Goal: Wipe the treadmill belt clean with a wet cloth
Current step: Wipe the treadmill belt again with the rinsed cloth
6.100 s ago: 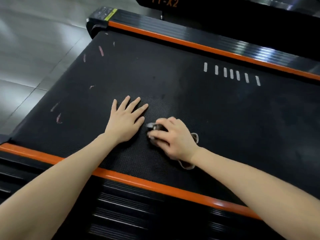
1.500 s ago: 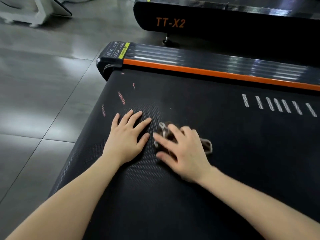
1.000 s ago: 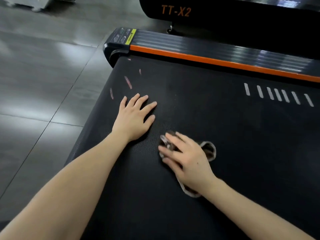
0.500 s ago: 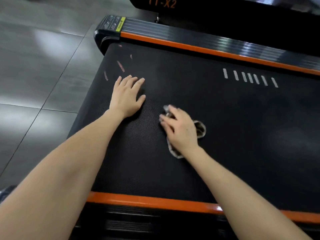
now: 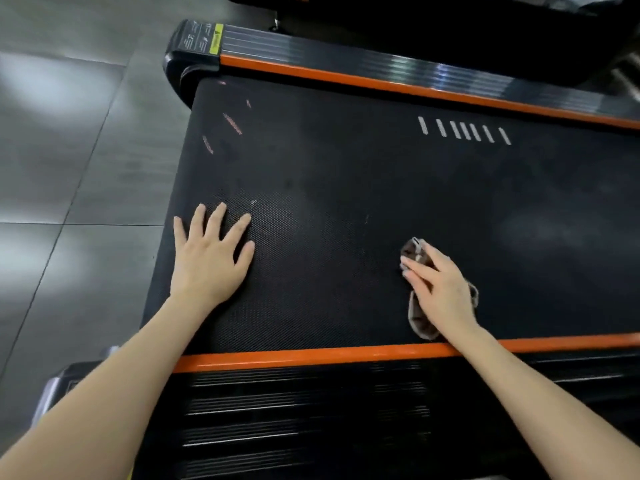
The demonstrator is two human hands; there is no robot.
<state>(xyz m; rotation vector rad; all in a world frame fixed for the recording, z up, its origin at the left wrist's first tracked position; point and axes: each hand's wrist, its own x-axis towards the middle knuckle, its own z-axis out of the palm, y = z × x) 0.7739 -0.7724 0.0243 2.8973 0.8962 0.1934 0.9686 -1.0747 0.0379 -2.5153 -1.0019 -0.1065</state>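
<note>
The left hand (image 5: 207, 261) lies flat with fingers spread on the belt (image 5: 346, 181), near its left end. The right hand (image 5: 440, 292) presses the cloth (image 5: 417, 323) down with straight fingers, close to the belt's near edge.

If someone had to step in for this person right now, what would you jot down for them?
Left hand: open, flat on the treadmill belt.
Right hand: open, pressing the cloth onto the belt, close to the near orange rail.
Done: unclear how much is wiped.
Left: reddish streaks at the belt's far left corner, away from the cloth, plus the rest of the belt.
</note>
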